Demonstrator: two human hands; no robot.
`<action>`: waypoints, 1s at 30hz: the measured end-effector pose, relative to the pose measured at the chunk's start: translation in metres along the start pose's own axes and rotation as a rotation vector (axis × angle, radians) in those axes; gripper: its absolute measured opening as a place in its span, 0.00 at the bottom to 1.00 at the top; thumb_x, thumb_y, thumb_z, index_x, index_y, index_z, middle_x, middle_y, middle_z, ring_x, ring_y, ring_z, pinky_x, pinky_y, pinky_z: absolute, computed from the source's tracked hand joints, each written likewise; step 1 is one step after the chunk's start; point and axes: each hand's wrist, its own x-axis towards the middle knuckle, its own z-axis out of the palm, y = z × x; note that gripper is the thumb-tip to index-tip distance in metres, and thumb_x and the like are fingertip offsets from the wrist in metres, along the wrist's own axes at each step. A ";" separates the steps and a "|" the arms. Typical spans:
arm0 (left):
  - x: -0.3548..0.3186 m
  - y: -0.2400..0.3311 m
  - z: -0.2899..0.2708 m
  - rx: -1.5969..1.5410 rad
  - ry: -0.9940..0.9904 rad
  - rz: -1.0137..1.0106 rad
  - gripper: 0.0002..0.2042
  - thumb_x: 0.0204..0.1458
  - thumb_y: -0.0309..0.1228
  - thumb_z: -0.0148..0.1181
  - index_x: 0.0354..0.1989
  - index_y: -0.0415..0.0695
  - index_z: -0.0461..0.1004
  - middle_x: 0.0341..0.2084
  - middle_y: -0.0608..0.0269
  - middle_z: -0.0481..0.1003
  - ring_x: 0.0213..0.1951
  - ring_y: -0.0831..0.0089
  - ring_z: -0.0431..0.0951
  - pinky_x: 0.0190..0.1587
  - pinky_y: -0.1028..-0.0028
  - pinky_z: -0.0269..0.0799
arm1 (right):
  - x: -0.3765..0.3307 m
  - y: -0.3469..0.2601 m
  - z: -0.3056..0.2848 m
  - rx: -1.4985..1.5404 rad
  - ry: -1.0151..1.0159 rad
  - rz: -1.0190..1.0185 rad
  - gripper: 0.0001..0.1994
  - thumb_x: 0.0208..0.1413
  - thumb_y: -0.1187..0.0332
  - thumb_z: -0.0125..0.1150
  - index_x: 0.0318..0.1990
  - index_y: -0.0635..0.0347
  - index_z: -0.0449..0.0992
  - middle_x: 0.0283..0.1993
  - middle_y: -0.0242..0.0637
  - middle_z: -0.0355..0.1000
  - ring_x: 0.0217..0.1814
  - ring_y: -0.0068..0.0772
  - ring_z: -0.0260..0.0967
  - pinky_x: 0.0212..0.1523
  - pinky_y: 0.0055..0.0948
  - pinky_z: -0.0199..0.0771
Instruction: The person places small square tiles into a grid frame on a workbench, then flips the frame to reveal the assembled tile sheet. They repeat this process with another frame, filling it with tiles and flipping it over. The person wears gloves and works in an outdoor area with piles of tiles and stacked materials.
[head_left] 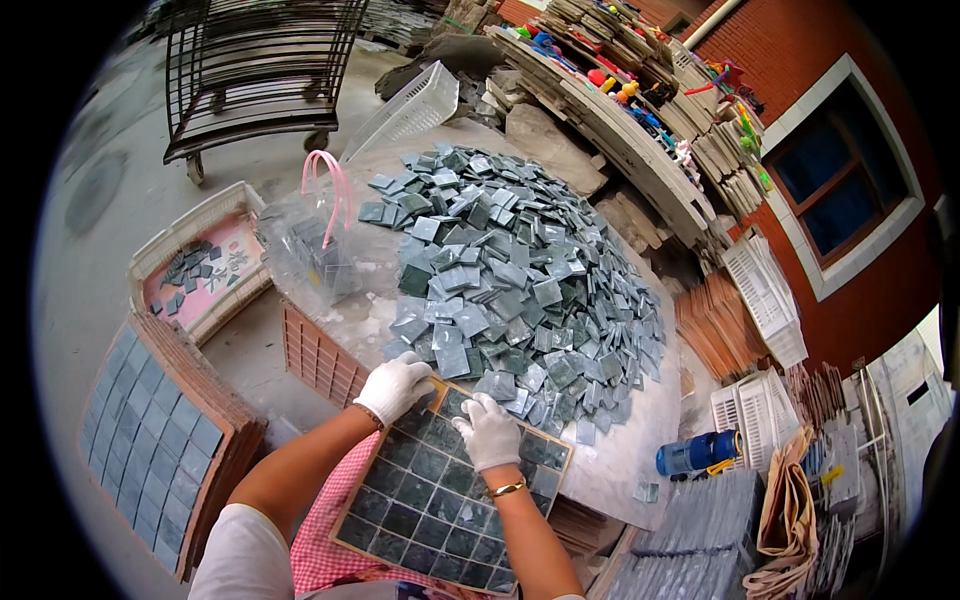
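A tray (357,546) with a grid of dark grey-green square stone tiles (415,491) lies slanted before me. Its upper left corner shows a bare orange-brown cell. At that corner is my left hand (393,387), in a white glove, its fingers closed; what they hold, if anything, is hidden. My right hand (488,432), gloved too, rests over the upper middle of the grid with bent fingers closed against the tiles. I cannot make out what is in them. Just beyond both hands, a large heap of loose square tiles (490,260) covers the pale worktable (655,400).
Left stands a stack of tile-filled trays (150,440), near a white crate (140,262) with tile pieces. A brown grid tray (318,355) leans by the table beside a clear bag (310,255). A blue bottle (695,453) lies right, near stacked slabs (690,540). A wheeled rack (262,90) stands behind.
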 end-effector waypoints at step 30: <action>-0.005 0.022 0.008 0.345 -0.059 0.295 0.14 0.43 0.27 0.55 0.42 0.45 0.73 0.48 0.57 0.69 0.43 0.58 0.72 0.44 0.62 0.72 | 0.008 0.040 -0.020 -0.263 -0.268 -0.046 0.20 0.50 0.61 0.60 0.52 0.52 0.69 0.42 0.38 0.72 0.44 0.40 0.72 0.42 0.36 0.73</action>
